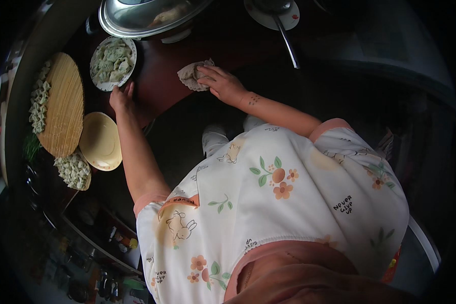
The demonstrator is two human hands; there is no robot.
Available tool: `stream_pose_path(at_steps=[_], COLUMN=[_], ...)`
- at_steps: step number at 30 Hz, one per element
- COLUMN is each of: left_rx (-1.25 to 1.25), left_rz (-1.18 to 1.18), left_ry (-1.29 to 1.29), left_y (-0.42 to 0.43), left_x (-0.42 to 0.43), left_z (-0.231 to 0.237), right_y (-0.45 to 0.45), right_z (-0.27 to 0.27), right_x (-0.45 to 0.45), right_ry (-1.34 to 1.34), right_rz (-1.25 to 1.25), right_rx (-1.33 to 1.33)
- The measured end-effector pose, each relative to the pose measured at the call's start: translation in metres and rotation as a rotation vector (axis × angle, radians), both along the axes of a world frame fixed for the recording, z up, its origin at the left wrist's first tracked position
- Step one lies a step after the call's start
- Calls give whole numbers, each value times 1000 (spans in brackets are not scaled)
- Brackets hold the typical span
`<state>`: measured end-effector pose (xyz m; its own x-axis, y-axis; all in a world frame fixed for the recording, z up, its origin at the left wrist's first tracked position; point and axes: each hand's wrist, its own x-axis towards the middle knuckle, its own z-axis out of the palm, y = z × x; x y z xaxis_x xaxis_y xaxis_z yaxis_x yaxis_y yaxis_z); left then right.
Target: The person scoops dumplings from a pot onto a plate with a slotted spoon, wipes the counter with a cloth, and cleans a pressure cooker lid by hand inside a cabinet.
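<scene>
My left hand (122,98) is at the near rim of a round patterned plate (98,86), its thumb against the edge and the other fingers partly hidden. On that plate lies a heap of pale dumplings (114,60) with green showing through their wrappers. My right hand (226,85) presses on a crumpled beige cloth (193,76), which rests near the edge of the dark red tabletop (159,72). Just left of my left forearm is a cream-yellow bowl (100,140) with nothing in it.
A round stalk tray (62,106) at the left carries a row of dumplings (40,102). More dumplings (73,171) lie on a smaller board below it, near green herbs (31,148). A large shiny metal vessel (144,19) stands at the back. A metal ladle (287,41) lies across a white plate (256,15).
</scene>
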<state>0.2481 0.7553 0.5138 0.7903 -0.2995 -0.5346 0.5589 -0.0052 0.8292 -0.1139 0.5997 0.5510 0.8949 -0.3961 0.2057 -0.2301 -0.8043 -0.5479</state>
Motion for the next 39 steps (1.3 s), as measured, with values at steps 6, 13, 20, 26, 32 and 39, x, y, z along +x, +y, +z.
stream_pose_path(at_steps=[6,13,20,26,32,39], left_rx=[115,247,295,379,375,132], left_rz=[-130,-173,-355,-291,-405,-550], left_ry=[-38,53,125,116,97,361], left_y=[25,86,101,146,162,181], left_x=[-96,-226,-335,-381,-390,-396], left_z=[20,8,-20,-22,-12,-5], right_y=[-50,-139,-214,-101,43,174], right_z=[3,-71,-127,-137,-136,-93], right_x=[-133,-298,-249,-198,-151,-145], right_ry=[10,-27,-424,210,299,405], right_rz=[-408,-1096,-839,-603,-352,-210], right_rx=[-90,258,477,621,1138,1215])
